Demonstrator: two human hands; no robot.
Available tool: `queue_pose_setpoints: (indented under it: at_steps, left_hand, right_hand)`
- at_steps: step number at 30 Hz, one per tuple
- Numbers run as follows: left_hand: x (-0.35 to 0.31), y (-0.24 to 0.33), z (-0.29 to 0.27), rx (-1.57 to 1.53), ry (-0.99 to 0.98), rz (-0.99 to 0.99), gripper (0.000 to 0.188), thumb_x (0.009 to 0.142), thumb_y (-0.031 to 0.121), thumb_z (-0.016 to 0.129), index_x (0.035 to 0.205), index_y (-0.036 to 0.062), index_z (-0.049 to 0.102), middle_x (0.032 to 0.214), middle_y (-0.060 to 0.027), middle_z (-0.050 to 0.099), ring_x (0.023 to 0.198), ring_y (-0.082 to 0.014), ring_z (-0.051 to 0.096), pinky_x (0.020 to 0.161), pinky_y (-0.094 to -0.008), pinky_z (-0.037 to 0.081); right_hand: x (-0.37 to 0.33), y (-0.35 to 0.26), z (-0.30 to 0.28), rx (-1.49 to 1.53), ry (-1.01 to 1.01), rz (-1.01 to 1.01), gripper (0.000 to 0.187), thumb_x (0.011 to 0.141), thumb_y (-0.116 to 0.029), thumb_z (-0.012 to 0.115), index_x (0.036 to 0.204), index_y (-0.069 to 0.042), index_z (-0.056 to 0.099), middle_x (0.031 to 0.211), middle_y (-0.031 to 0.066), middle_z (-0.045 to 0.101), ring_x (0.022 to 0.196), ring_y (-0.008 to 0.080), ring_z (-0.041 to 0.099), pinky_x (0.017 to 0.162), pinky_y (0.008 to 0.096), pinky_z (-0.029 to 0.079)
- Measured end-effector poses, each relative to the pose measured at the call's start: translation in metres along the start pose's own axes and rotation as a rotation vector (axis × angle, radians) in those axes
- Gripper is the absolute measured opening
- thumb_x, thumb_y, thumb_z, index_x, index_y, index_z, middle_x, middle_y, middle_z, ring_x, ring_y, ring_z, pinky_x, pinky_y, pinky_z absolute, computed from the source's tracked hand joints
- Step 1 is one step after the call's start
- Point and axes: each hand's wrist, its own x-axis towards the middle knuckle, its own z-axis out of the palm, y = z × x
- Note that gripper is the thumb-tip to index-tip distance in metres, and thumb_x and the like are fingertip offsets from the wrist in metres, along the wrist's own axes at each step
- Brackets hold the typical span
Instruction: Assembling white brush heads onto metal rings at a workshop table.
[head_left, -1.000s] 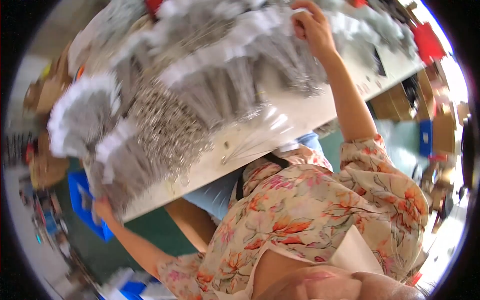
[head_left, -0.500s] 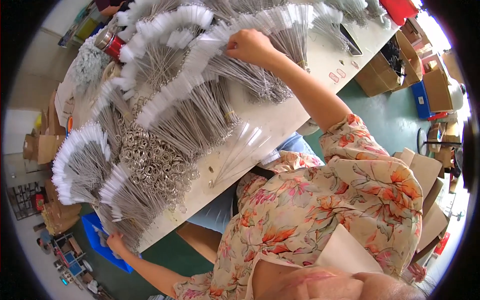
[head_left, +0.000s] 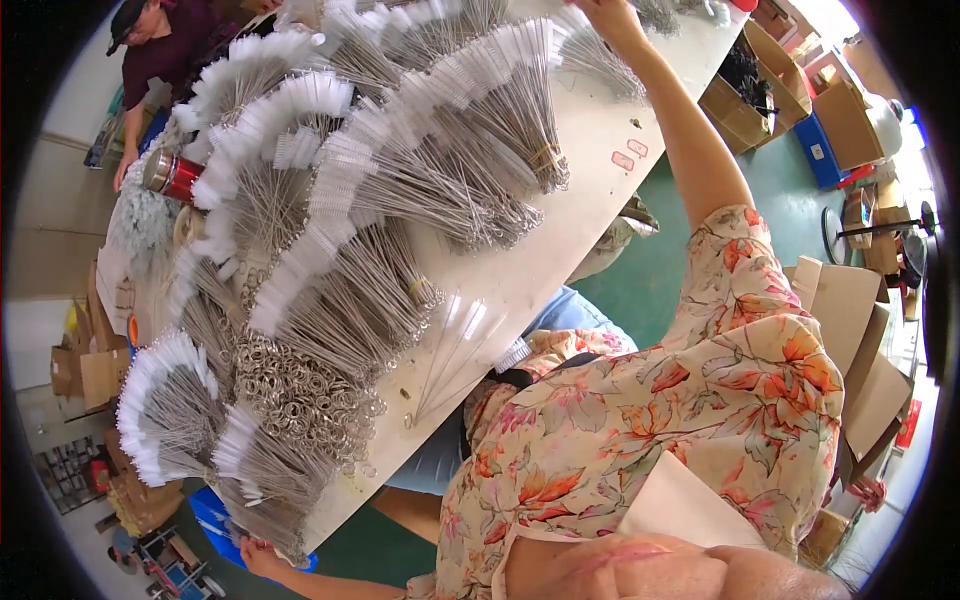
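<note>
L hand & R hand well apart, both nr brushes; can't tell grips.

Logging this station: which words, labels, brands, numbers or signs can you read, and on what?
No text is readable.
Blue bin at right: white label, too small to read.
Table: two small red-outlined marks, no legible lettering.
Red canister: no legible lettering.
Wire brushes: no lettering visible.
</note>
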Motion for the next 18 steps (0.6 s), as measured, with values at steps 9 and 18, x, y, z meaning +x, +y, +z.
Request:
queue_pose_setpoints:
  at_steps: [9,18]
  left_hand:
    - [-0.083,0.080,0.051,0.011,-0.076,-0.045,0.025,0.088,0.025,0.053,0.104,0.0062,0.059,0.071,0.0046,0.045,0.053,-0.0029,0.034,0.045,-0.0202,0.026]
    - [-0.152,0.131,0.109,-0.354,-0.459,0.059,0.023,0.089,0.016,0.051,0.100,-0.0022,0.059,0.069,0.0032,0.043,0.055,-0.0022,0.033,0.046,-0.0178,0.025]
  right_hand:
    - [0.008,0.087,0.011,-0.810,-0.178,0.167,0.022,0.070,-0.034,0.065,0.082,-0.016,0.069,0.082,0.0092,0.066,0.079,0.0290,0.062,0.072,0.0400,0.048]
    - [0.018,-0.061,-0.034,-0.803,0.166,-0.445,0.020,0.081,-0.021,0.054,0.074,-0.003,0.059,0.066,0.0030,0.056,0.060,0.0148,0.054,0.056,0.0296,0.046]
